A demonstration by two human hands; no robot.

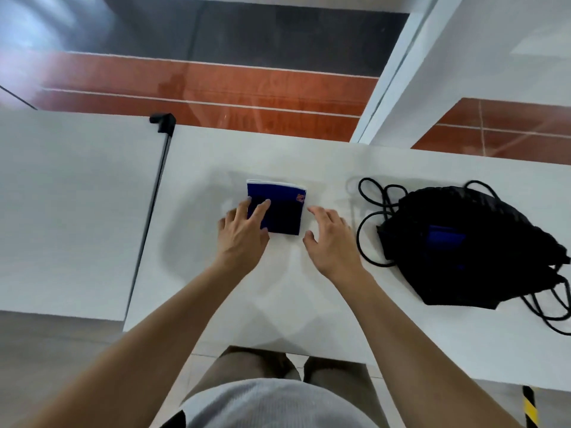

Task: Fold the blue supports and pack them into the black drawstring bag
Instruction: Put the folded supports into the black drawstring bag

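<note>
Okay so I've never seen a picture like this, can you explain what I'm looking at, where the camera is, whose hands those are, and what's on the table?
This is one picture from a camera worn on a person's head, looking down at their own arms. No machine is involved. On the white table lies a folded blue support. The left hand rests its fingers on the support's left side, pressing it flat. The right hand is open beside it, holding nothing. To the right lies a black drawstring bag with its cords looped loose on the table. Something blue shows at the bag's opening, likely another support already packed.
</note>
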